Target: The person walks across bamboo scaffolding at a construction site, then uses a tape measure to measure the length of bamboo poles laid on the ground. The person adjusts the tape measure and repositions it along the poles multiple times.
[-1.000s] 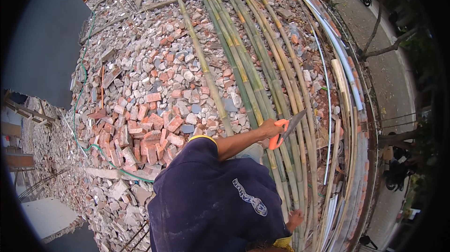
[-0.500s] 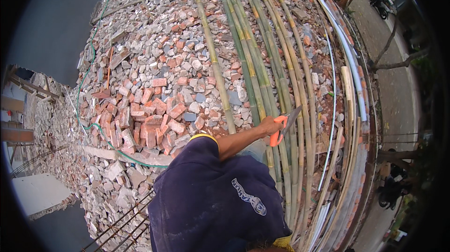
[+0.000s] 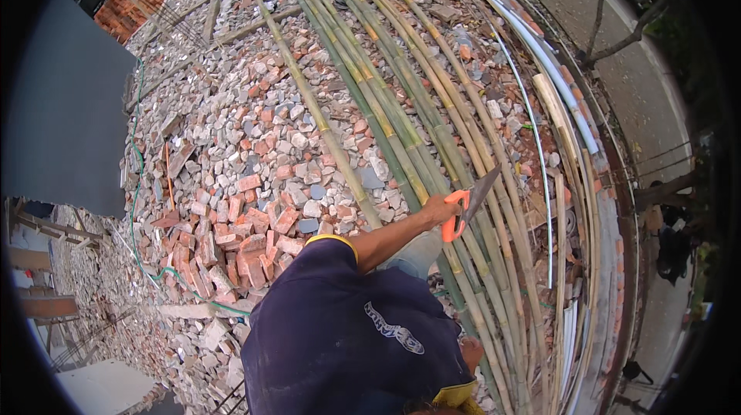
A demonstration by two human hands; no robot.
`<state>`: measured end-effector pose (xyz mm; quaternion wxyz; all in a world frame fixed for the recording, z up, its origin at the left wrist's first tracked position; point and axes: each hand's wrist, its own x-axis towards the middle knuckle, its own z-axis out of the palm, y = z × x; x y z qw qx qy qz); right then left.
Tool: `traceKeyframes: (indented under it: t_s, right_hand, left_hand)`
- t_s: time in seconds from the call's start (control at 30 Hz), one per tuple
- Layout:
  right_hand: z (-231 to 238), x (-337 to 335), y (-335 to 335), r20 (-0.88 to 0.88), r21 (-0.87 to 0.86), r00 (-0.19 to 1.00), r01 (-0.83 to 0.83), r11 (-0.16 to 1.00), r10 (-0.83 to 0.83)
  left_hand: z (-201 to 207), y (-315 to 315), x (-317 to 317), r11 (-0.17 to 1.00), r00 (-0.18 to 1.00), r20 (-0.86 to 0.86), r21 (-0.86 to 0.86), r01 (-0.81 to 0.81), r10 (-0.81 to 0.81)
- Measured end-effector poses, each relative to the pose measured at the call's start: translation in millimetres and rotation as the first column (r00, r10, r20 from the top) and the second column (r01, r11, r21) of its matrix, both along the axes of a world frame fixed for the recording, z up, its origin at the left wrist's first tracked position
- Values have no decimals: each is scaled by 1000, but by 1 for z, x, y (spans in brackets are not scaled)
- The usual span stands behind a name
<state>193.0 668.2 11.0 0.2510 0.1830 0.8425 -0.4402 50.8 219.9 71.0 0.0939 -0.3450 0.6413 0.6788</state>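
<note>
My left hand [image 3: 441, 209] is closed round the orange handle of a handsaw [image 3: 457, 218]. Its grey blade points up and to the right, over a bundle of long green and yellow bamboo poles [image 3: 421, 168]. Whether the blade touches a pole is not plain. Between my dark blue shirt [image 3: 332, 330] and the poles, part of a light trouser leg [image 3: 417, 254] shows. A small patch of bare skin [image 3: 471, 355] appears low beside the shirt; I cannot tell whether it is my right hand or a foot.
Broken bricks and rubble [image 3: 262, 145] cover the ground, with a brick heap [image 3: 231, 245] to my left. A green hose [image 3: 137, 176] winds across it. Right of the bamboo lie white pipes [image 3: 532, 98] and timber strips [image 3: 567, 129], along a low brick edge beside a road.
My view has turned, so the poles now slant more to the left at the far end. The handsaw stays in my left hand, and bare skin now shows low beside my shirt.
</note>
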Motion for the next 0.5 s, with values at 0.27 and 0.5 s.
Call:
traceKeyframes:
  t_s: [0.27,0.5]
  right_hand:
    - [-97,182,7,-47,380,978,205,902,-202]
    - [-82,274,-135,412,476,728,341,811,-548]
  left_hand:
    - [-111,44,-119,933,972,116,323,156,-202]
    - [-302,124,-249,707,887,-11,600,375,-461]
